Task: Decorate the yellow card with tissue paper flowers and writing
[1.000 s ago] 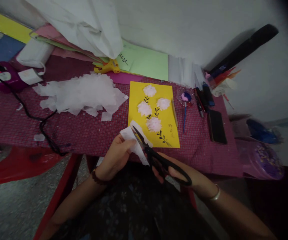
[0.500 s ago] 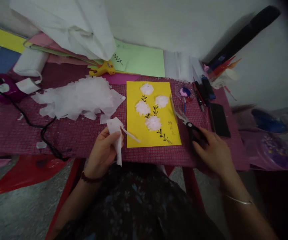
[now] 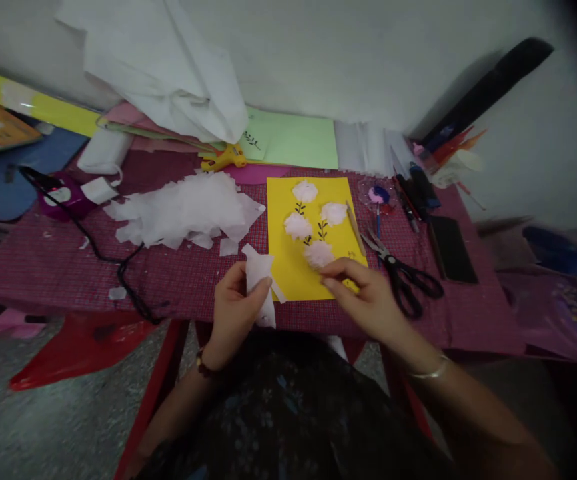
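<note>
Two hands work at the near edge of our table (image 3: 43, 267). Far left sits a purple glue pot (image 3: 65, 200) with a black cord (image 3: 113, 257) trailing from it, then a heap of white tissue scraps (image 3: 183, 210). Our left hand (image 3: 233, 310) pinches a folded tissue piece (image 3: 259, 283), held upright just beside the yellow card (image 3: 288, 267) with its four tissue flowers (image 3: 318, 253). Our right hand (image 3: 368, 300) hovers over the card's near corner, fingers narrowed, holding nothing we can see. Just beside it lie the black scissors (image 3: 408, 283), then a phone (image 3: 452, 248).
</note>
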`<state>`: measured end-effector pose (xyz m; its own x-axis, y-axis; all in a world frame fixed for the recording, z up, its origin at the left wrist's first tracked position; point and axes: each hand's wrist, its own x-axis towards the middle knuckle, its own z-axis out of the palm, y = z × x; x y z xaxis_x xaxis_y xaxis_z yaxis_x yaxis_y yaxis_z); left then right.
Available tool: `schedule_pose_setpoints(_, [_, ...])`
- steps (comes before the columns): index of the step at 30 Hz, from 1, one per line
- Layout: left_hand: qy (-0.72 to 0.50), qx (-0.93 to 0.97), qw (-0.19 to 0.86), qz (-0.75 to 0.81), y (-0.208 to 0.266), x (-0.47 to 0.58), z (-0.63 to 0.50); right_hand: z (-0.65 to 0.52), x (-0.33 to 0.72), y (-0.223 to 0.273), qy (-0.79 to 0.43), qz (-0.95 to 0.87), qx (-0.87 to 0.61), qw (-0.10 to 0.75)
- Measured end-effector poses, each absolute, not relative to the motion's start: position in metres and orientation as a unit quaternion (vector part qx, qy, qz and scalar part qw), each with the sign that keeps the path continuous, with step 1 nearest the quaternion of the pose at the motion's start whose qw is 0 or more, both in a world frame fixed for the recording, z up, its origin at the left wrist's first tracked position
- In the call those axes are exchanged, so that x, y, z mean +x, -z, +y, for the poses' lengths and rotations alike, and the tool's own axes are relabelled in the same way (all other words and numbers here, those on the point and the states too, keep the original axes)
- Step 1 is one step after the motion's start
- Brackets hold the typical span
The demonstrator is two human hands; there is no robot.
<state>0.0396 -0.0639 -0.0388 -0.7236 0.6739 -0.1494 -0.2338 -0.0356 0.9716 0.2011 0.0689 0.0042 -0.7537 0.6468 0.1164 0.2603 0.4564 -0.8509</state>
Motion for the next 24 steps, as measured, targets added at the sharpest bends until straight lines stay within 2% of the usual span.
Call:
schedule_pose_setpoints(4, [-0.622, 0.314, 0.188, 0.692, 0.037, 0.038, -0.069, 0.047, 0.153, -0.007, -0.532, -0.803, -0.205, 0.173])
schedule_pose_setpoints(6, [-0.606, 0.356, 0.129, 0.7, 0.036, 0.036, -0.071, 0.044, 0.142, -0.003, -0.622, -0.74, -0.208, 0.149])
schedule_pose_setpoints(9, [-0.611, 0.375, 0.093, 0.691, 0.036, 0.034, -0.073, 0.044, 0.133, 0.004, -0.749, -0.615, -0.227, 0.094])
schedule_pose_setpoints(11, [-0.62, 0.363, 0.102, 0.688, 0.036, 0.035, -0.073, 0.043, 0.129, 0.006, -0.773, -0.583, -0.24, 0.067])
schedule_pose_setpoints(14, [-0.647, 0.314, 0.171, 0.673, 0.036, 0.033, -0.074, 0.04, 0.126, 0.005, -0.758, -0.603, -0.24, 0.059])
schedule_pose_setpoints(19, [-0.714, 0.186, 0.461, 0.494, 0.037, 0.024, -0.076, 0.04, 0.127, -0.002, -0.677, -0.695, -0.225, 0.093])
schedule_pose_setpoints(21, [-0.727, 0.137, 0.503, 0.446, 0.037, 0.025, -0.074, 0.042, 0.128, -0.004, -0.659, -0.714, -0.215, 0.098])
schedule_pose_setpoints(24, [-0.737, 0.073, 0.504, 0.444, 0.035, 0.029, -0.069, 0.042, 0.129, -0.004, -0.648, -0.725, -0.212, 0.099])
